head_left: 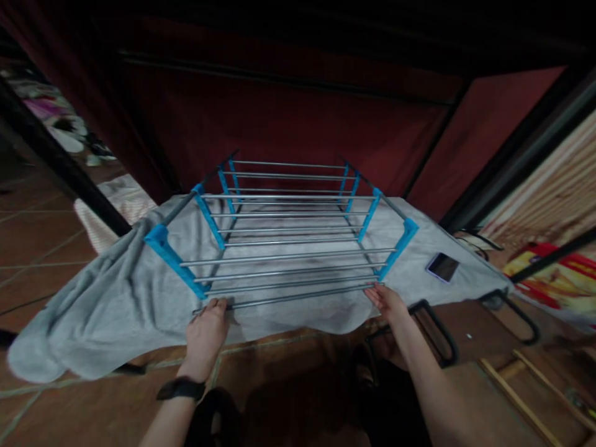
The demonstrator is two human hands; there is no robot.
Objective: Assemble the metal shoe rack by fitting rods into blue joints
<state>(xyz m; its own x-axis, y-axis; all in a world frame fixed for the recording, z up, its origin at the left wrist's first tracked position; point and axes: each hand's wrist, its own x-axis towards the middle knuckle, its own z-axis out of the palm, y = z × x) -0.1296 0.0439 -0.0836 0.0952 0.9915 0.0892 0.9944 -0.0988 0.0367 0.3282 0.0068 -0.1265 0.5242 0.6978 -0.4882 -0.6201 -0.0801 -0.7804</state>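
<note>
A rack of thin grey metal tubes and blue plastic side brackets lies on a grey cloth. Along its near edge runs a metal rod, just in front of the nearest blue brackets. My left hand, with a dark band on the wrist, is closed round the rod's left end. At the other end, my right hand pinches the same rod below the right blue bracket. Its fingertips are partly hidden.
A phone lies on the cloth to the right. Behind the rack rises a dark red panel. A brown seat with black metal handles and a wooden frame stand at the lower right. A red and yellow package is at far right.
</note>
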